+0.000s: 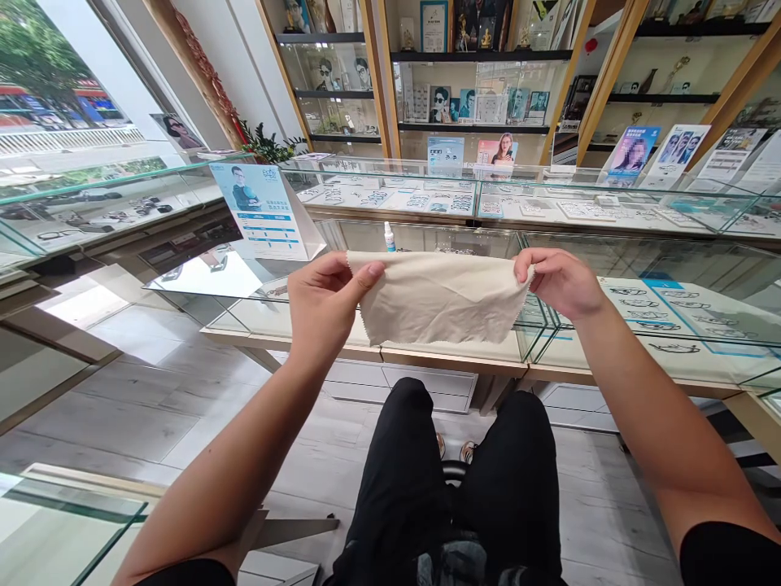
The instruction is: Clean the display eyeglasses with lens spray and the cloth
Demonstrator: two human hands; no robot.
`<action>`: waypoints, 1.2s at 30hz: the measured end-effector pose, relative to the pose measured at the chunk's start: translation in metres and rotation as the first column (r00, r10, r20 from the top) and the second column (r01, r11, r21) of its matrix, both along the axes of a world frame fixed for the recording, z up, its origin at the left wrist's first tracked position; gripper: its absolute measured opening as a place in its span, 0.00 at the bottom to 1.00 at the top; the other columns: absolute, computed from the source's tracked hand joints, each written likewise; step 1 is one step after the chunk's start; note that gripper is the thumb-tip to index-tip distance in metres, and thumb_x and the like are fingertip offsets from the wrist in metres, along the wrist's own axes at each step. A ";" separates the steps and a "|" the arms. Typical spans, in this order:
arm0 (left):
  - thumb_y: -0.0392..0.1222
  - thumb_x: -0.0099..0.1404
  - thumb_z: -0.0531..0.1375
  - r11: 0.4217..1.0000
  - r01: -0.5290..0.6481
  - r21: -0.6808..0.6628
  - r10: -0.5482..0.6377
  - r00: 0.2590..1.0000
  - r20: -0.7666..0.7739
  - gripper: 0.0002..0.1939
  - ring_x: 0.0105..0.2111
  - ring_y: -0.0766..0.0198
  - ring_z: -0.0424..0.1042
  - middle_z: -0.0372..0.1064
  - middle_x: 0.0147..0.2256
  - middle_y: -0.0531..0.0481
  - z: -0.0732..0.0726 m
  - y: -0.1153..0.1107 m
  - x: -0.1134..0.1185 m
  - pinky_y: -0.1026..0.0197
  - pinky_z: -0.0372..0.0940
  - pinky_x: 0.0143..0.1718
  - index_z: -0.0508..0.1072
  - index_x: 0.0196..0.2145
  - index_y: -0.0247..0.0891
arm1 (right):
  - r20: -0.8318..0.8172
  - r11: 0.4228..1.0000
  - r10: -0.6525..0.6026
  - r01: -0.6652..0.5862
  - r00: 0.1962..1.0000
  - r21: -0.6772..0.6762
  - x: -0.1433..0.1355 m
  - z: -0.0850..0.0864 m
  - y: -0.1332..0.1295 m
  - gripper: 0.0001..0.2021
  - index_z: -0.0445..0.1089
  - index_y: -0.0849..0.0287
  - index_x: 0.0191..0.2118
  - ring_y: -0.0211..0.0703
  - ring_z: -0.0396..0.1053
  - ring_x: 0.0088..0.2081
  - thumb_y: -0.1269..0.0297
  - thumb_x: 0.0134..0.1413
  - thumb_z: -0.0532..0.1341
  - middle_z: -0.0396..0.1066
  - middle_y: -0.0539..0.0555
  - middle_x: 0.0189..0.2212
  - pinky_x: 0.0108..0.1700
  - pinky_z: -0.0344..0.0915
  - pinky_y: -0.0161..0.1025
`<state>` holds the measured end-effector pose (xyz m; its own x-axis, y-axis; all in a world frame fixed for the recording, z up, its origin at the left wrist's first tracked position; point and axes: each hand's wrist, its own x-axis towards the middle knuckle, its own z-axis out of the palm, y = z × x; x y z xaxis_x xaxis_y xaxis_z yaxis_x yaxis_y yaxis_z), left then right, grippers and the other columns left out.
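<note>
A cream cleaning cloth [442,297] with zigzag edges is stretched between my two hands, hanging in front of the glass counter. My left hand [326,301] pinches its upper left corner between thumb and fingers. At the upper right corner, the fingertips of my right hand [565,281] grip the cloth. Behind the cloth, a small white spray bottle [389,238] stands upright on the glass top, its lower part partly hidden. Some of the counter just beyond is covered by the cloth.
A glass display case [677,325] with several eyeglasses lies to the right. A tent-shaped sign [262,213] stands on the counter at left. Further back runs another glass case [390,195] of eyeglasses. My knees are below the counter's front edge [451,360].
</note>
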<state>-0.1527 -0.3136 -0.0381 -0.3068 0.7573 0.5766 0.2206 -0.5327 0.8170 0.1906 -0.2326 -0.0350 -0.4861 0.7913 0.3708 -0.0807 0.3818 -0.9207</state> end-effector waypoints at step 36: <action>0.54 0.55 0.81 0.989 0.138 -0.046 -0.125 0.968 0.218 0.25 0.35 0.62 0.77 0.78 0.34 0.50 -0.036 -0.016 0.011 0.61 0.71 0.38 0.79 0.43 0.40 | -0.254 0.866 -0.481 0.500 0.839 0.012 -0.038 -0.034 -0.064 0.17 0.70 0.48 0.41 0.45 0.69 0.32 0.41 0.66 0.66 0.71 0.50 0.31 0.32 0.65 0.40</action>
